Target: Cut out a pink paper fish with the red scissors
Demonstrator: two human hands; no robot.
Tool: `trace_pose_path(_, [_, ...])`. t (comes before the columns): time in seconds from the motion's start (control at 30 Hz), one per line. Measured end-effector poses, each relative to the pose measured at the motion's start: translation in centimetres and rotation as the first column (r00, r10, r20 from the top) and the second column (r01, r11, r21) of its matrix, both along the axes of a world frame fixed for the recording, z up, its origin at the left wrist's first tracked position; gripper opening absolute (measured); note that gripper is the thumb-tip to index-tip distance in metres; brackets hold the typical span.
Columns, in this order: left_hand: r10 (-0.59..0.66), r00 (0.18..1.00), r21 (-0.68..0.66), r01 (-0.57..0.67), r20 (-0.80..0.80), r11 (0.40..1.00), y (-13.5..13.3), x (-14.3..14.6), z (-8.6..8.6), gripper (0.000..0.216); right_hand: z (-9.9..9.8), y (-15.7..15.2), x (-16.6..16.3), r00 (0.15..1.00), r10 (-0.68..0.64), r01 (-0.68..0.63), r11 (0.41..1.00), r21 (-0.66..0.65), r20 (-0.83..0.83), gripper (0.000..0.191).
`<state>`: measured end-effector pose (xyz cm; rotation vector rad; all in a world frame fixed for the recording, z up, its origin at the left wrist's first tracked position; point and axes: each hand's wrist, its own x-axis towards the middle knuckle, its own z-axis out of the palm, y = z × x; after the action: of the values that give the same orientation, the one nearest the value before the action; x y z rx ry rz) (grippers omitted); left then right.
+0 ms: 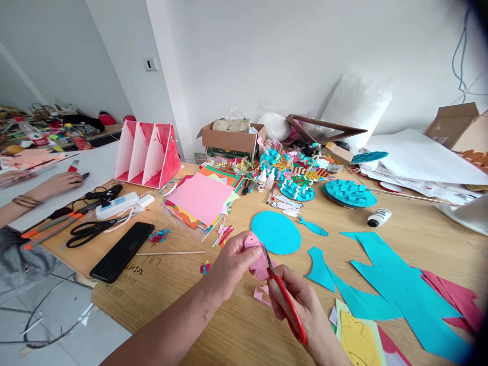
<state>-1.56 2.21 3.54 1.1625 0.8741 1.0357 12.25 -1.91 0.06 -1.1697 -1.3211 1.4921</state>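
Note:
Between thumb and fingers, my left hand (232,262) pinches a pink paper cutout (260,268) with a small drawn dot near its top. My right hand (301,305) grips red-handled scissors (286,300), whose blades lie against the pink paper's right edge. Pink paper scraps (263,295) rest on the table just below. Behind the hands is a blue paper oval (276,233), with a blue paper fish (313,226) to its right. Cut blue paper pieces (396,279) spread on the right. Near my right wrist lies a yellow sheet with a drawn outline (356,335).
A stack of coloured paper (202,195), a phone (122,251), black scissors (91,230) and a power strip (118,205) lie to the left. Glue bottles (261,180), blue paper discs (349,193) and a cardboard box (229,140) stand behind. Another person's hand (64,184) is at far left.

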Motion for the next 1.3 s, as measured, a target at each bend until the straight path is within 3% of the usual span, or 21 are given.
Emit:
trace_pose_path(0.6, [0.049,0.998,-0.009,-0.049,-0.034,0.999,0.15,0.18,-0.13,0.015,-0.57,0.08,0.05,0.999,-0.014,0.013,1.0,0.02,0.04,0.037])
trace_pose_path(0.93, [0.048,0.993,0.059,-0.042,-0.11,0.997,0.18,-0.09,-0.18,0.014,-0.78,0.19,-0.06,0.997,-0.035,0.033,0.999,0.035,0.065,0.037])
trace_pose_path(1.3, [0.028,0.994,0.084,-0.019,-0.102,0.996,0.13,-0.27,-0.31,0.016,0.05,0.23,0.25,0.998,0.04,-0.042,0.998,0.041,0.056,0.032])
